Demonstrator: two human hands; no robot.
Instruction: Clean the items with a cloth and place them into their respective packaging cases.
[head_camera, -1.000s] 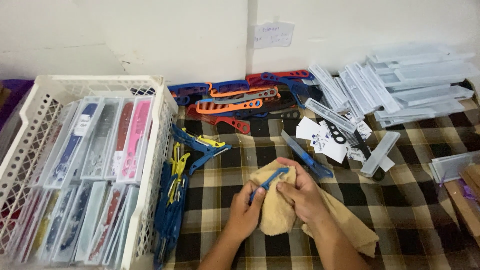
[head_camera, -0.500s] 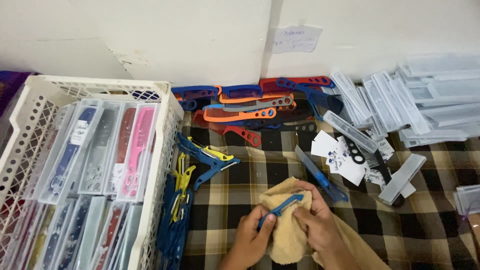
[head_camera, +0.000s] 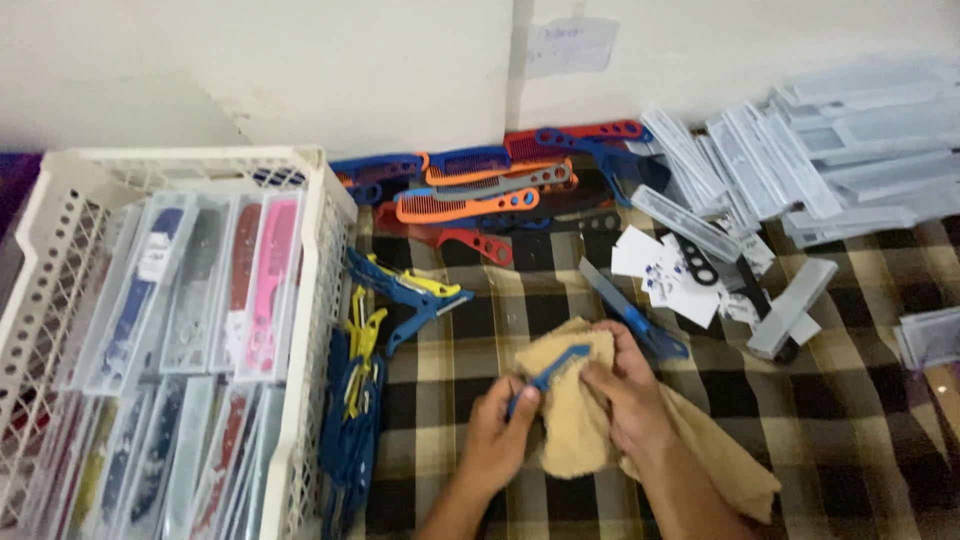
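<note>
Where the checked cloth (head_camera: 800, 440) covers the surface, loose combs all about: a row of orange, grey, blue and red combs (head_camera: 480, 195) along the foot of the white wall (head_camera: 330, 70), a string of blue and yellow combs (head_camera: 370, 360) beside the crate, a single blue comb (head_camera: 632, 322) just beyond the right hand. Further right, a heap of clear plastic sleeves (head_camera: 840, 150), with white printed cards (head_camera: 665, 275) and a black comb (head_camera: 715, 275) in front of it. Nothing lying between the hands and the camera.

Both forearms coming up from the bottom edge, hands meeting at the middle. Left hand (head_camera: 497, 435) closed around the lower end of a small blue comb (head_camera: 548, 377), held slanting up to the right. Right hand (head_camera: 625, 395) gripping a tan rag (head_camera: 570, 400), fingers curled over it, the rag wrapped against the comb's upper part and trailing off down to the right.

On the left, a white lattice crate (head_camera: 320, 290), packed with upright rows of combs in clear sleeves (head_camera: 200, 290): blue, grey, red and pink among them.
</note>
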